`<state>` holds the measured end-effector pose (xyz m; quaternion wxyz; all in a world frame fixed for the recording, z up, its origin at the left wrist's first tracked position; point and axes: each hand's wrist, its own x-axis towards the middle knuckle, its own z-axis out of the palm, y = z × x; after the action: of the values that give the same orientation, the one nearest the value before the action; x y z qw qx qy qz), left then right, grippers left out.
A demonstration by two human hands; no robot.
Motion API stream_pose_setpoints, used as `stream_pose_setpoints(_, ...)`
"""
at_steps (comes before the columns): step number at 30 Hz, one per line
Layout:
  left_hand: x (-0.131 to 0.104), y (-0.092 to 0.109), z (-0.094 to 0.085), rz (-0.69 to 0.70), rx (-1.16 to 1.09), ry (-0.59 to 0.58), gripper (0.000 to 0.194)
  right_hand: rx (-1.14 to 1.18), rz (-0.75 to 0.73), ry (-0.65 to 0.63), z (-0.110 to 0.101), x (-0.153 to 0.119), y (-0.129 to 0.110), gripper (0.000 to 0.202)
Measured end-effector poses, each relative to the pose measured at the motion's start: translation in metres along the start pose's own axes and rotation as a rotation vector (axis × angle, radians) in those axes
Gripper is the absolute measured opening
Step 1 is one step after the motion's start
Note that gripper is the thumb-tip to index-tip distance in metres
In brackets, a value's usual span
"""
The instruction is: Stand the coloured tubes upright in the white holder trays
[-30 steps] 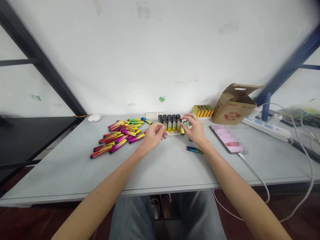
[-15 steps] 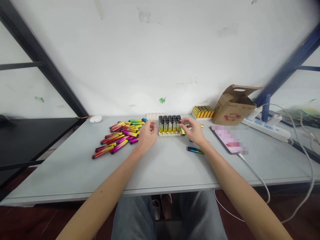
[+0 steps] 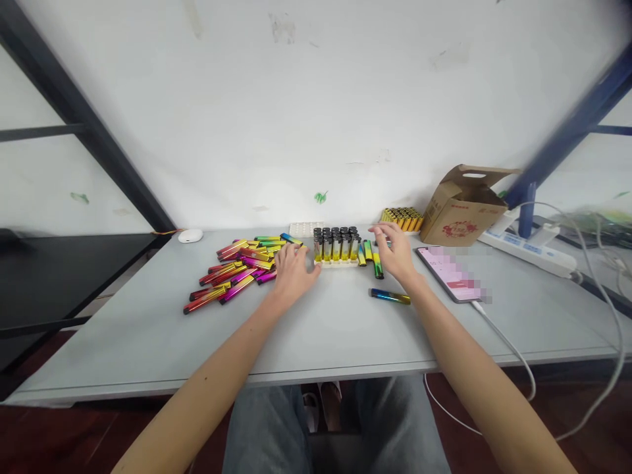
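Slim lighters with black tops (image 3: 338, 247) stand upright in rows in a white holed tray (image 3: 340, 264) at the middle of the table. My left hand (image 3: 294, 271) is at the tray's left corner, fingers spread and thumb near its edge. To the right, my right hand (image 3: 395, 253) hovers with fingers apart beside some loose green-yellow lighters (image 3: 378, 264); its fingertips partly cover what lies beneath them. A blue-and-gold lighter (image 3: 390, 296) lies nearer the front. Left of my left hand spreads a pile of shiny red, gold and purple lighters (image 3: 237, 270).
At the back stand a white holed tray (image 3: 302, 229), a block of gold lighters (image 3: 403, 218) and an open cardboard box (image 3: 457, 220). A phone (image 3: 447, 273) with its cable and a power strip (image 3: 530, 253) are on the right. A white case (image 3: 190, 236) sits far left.
My right hand has moved right, away from the tray, uncovering the green-yellow lighters. My left hand has lowered slightly and its fingers have spread.
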<state>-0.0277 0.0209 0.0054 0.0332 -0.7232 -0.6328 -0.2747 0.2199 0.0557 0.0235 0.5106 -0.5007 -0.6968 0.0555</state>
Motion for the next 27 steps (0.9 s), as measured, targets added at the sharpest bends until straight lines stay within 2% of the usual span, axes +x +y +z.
stream_pose_setpoints(2, -0.001, 0.000, 0.001, 0.000, 0.044, -0.046, 0.042, 0.029, 0.046, -0.062, -0.001, 0.001, 0.003, 0.045)
stream_pose_setpoints(4, -0.001, -0.001, 0.001, 0.004, 0.076, -0.091, 0.041, 0.019, 0.057, -0.192, 0.000, -0.001, 0.006, 0.052)
stream_pose_setpoints(8, -0.004, -0.003, 0.001, 0.044, 0.099, -0.155, 0.033, -0.177, -0.008, -0.482, 0.006, -0.008, 0.014, 0.087)
stream_pose_setpoints(11, -0.006, -0.002, 0.001, 0.065, 0.104, -0.175, 0.032, -0.313, -0.055, -0.590, 0.011, -0.014, 0.019, 0.092)
stream_pose_setpoints(19, -0.008, 0.000, 0.006, 0.104, 0.114, -0.117, 0.031, -0.417, -0.095, -0.509, 0.015, -0.016, 0.020, 0.067)
stream_pose_setpoints(27, -0.005, -0.003, 0.008, 0.113, 0.096, -0.095, 0.029, -0.420, -0.080, -0.490, 0.017, -0.019, 0.012, 0.063)
